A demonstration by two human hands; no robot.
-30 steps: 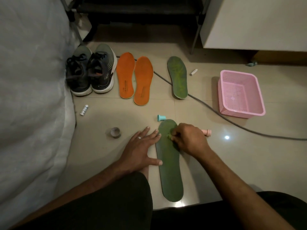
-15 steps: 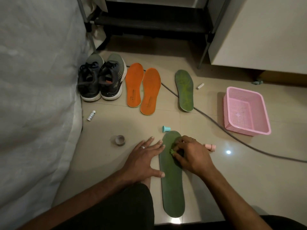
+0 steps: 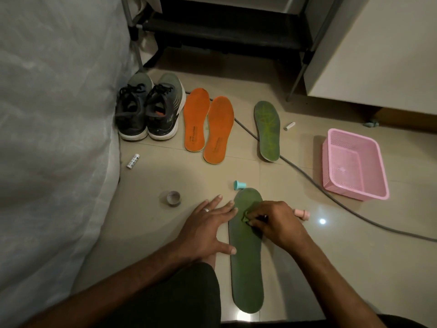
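Lying lengthwise on the tiled floor right in front of the person, the green insole points its toe end away from them. The left hand rests flat on the floor at the insole's left edge, fingers straight and spread wide, with the thumb tip and the forefinger tip touching that edge. The right hand sits over the front part of the insole, fingers curled and pinching a small bright green piece against its surface; what the piece is cannot be told. A teal cap lies just beyond the insole's toe, and a pink tube shows just behind the right hand. A roll of tape stands on the floor to the left of the left hand. Farther off, in a row, are a pair of dark shoes, two orange insoles and a second green insole, which lies across a grey cable. A pink basket sits to the right of the cable, well apart from the hands.
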